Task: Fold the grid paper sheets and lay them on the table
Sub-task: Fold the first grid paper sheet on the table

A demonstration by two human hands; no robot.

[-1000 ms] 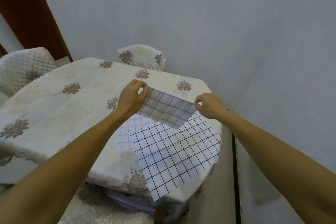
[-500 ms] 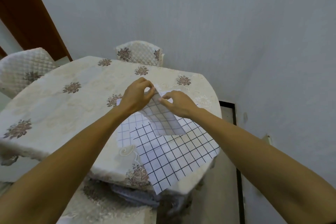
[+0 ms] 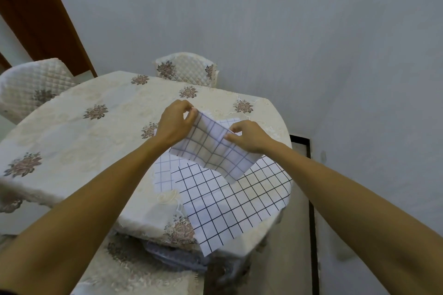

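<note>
I hold a folded grid paper sheet in the air above the table's right end. My left hand pinches its upper left corner. My right hand pinches its upper edge further right. Under it a large flat grid sheet lies on the tablecloth and hangs over the near edge. A smaller grid sheet peeks out from beneath that sheet on the left. Another bit of grid paper shows on the table between my hands.
The table wears a cream cloth with brown flower motifs. Quilted chairs stand at the far side and at the far left. A grey wall rises close behind and to the right. Near me sits another covered seat.
A second ago I held the sheet spread wide. My right hand brought its end over to the left hand, then slid back right along the doubled sheet.
</note>
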